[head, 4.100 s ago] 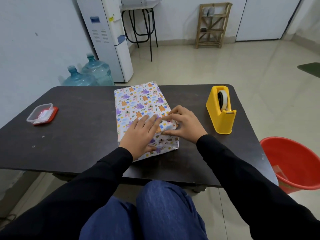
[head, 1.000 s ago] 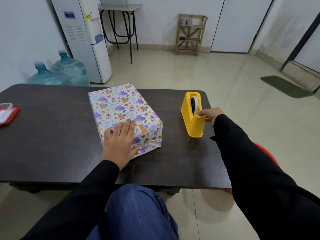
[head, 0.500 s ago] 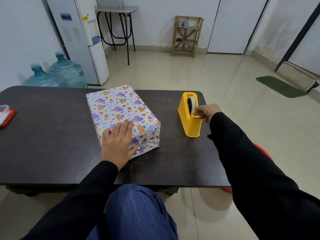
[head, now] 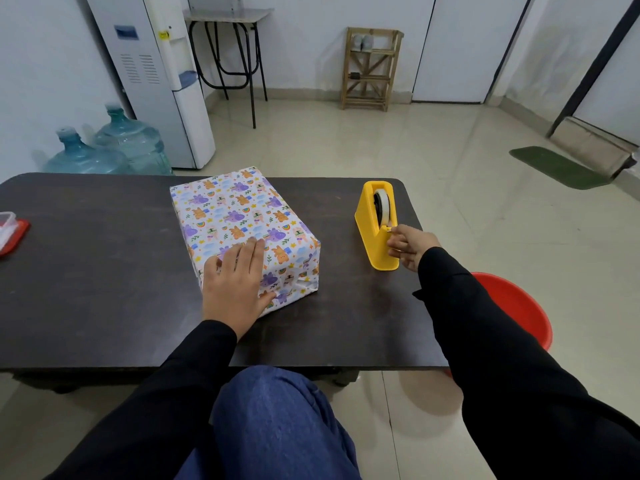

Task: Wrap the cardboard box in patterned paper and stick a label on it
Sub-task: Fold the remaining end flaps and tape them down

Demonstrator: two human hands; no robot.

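Pinching tape (head: 383, 206), left hand (head: 235, 284) on box (head: 239, 209)

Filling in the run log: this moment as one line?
left hand flat on wrapped box | right hand pinching tape at yellow dispenser | label not visible

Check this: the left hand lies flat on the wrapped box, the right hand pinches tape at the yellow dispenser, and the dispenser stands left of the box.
One thing is wrong. The head view shows the yellow dispenser standing right of the wrapped box, not left. The rest holds: the left hand lies flat on the box, and the right hand pinches tape at the dispenser.
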